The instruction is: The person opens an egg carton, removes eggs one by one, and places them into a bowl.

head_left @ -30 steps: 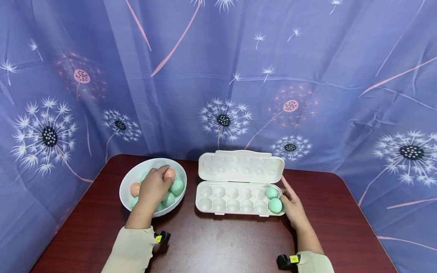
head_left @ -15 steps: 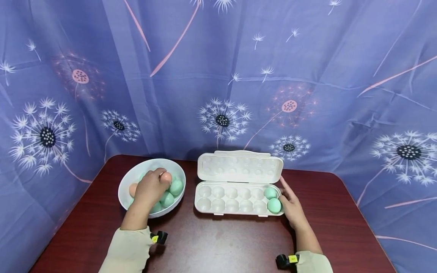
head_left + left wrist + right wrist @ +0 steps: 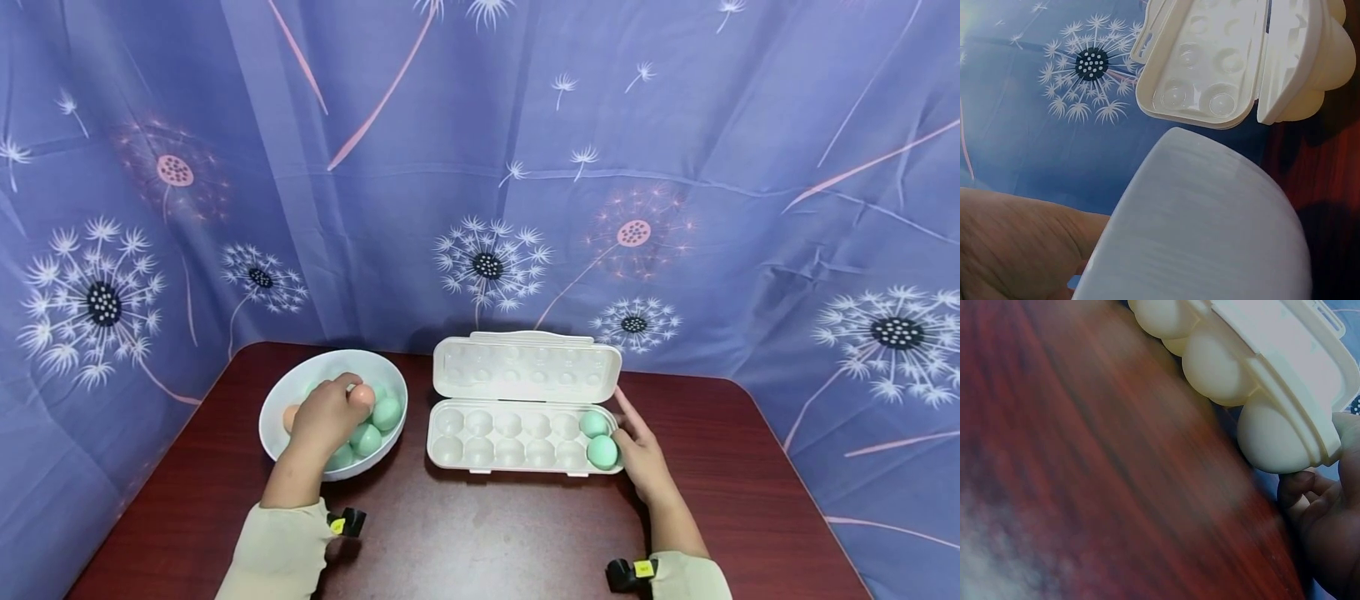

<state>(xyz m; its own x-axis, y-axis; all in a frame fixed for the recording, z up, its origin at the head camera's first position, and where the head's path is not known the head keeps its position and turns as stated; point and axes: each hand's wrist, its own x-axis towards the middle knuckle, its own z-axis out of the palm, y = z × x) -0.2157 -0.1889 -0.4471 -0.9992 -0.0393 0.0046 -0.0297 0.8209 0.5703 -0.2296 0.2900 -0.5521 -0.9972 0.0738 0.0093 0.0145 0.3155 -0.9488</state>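
Note:
My left hand [image 3: 327, 414] reaches into the white bowl [image 3: 375, 463] and pinches a brown egg [image 3: 362, 394] between thumb and fingers. Around it in the bowl lie several green eggs [image 3: 366, 439], and another brown egg [image 3: 290, 417] is partly hidden by the hand. An egg carton [image 3: 510, 472] stands with its lid [image 3: 528, 371] up, two green eggs [image 3: 602, 452] in its rightmost cups. Its right end is held by my right hand [image 3: 643, 458], thumb at the rim and fingers at the end wall. In the left wrist view the bowl [image 3: 1210, 225] hides most of the hand.
Both containers stand near the back of a dark red wooden table [image 3: 480, 533], the bowl left and the carton right. A blue dandelion-print curtain [image 3: 390, 250] hangs directly behind the table's back edge.
The left hand has shifted slightly left and lower in the bowl with the brown egg still between its fingers. The right hand stays at the carton's end.

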